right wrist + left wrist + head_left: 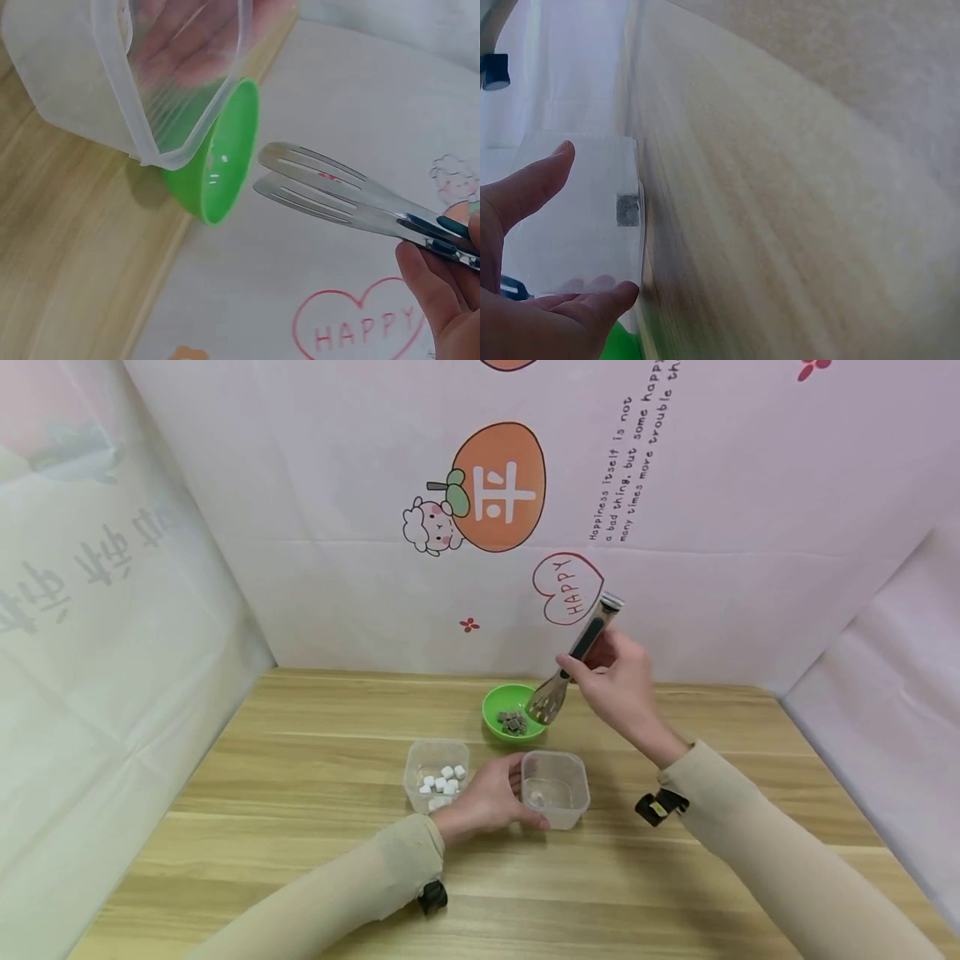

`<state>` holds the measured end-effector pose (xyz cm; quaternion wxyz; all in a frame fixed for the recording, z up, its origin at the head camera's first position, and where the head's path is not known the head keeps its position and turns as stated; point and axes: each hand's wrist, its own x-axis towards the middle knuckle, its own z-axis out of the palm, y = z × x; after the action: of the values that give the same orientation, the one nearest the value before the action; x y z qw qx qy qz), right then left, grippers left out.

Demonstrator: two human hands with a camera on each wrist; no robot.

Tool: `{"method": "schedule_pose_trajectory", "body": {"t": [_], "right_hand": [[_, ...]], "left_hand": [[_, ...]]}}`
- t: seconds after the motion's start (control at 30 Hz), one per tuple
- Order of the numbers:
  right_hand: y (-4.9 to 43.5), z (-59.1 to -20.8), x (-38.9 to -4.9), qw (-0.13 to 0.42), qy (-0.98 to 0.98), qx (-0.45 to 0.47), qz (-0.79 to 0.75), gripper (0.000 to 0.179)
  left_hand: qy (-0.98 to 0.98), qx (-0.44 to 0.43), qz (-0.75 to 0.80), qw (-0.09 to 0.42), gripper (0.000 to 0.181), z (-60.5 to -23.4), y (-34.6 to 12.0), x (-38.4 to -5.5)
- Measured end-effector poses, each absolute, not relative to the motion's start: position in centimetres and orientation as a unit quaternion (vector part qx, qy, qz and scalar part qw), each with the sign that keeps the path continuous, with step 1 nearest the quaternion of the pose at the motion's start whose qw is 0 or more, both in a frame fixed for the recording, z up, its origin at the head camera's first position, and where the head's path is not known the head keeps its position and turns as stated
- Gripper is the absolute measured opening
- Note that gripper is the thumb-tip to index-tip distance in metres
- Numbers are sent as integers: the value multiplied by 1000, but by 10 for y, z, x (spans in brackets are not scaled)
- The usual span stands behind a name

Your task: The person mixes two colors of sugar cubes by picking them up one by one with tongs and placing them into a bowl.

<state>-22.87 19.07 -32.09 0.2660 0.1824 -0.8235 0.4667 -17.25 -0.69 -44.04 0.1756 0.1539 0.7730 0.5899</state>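
Note:
My right hand [618,681] holds metal tongs [322,184] with dark green grips, tips pointing down over the right side of a green bowl [491,703]. In the right wrist view the tong tips stand slightly apart with nothing between them. Brown cubes [513,723] lie in the bowl. My left hand [491,797] grips the left side of a clear plastic container [567,817], thumb at its front and fingers toward its back. No cubes show inside that container. The left wrist view shows the thumb and fingers spread along the container's wall [577,217].
A second clear container [412,764] with several white cubes [441,784] stands left of my left hand, partly hidden by it. All stand on a wooden table [300,777]. Behind it hangs a printed white cloth [337,593].

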Motion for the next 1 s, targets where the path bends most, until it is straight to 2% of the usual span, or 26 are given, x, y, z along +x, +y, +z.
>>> {"method": "schedule_pose_trajectory", "body": {"t": [0.33, 0.43, 0.6, 1.0], "right_hand": [[208, -319, -188, 243, -825, 210, 464, 25], [213, -323, -180, 236, -826, 214, 465, 29], [218, -330, -171, 217, -839, 212, 451, 24], [211, -355, -163, 121, -848, 223, 465, 22]], "left_hand": [[773, 153, 590, 175, 100, -442, -7, -173], [772, 154, 592, 175, 101, -443, -7, -173], [773, 156, 589, 175, 102, -444, -7, -174], [775, 156, 587, 175, 101, -444, -8, -173]]}}
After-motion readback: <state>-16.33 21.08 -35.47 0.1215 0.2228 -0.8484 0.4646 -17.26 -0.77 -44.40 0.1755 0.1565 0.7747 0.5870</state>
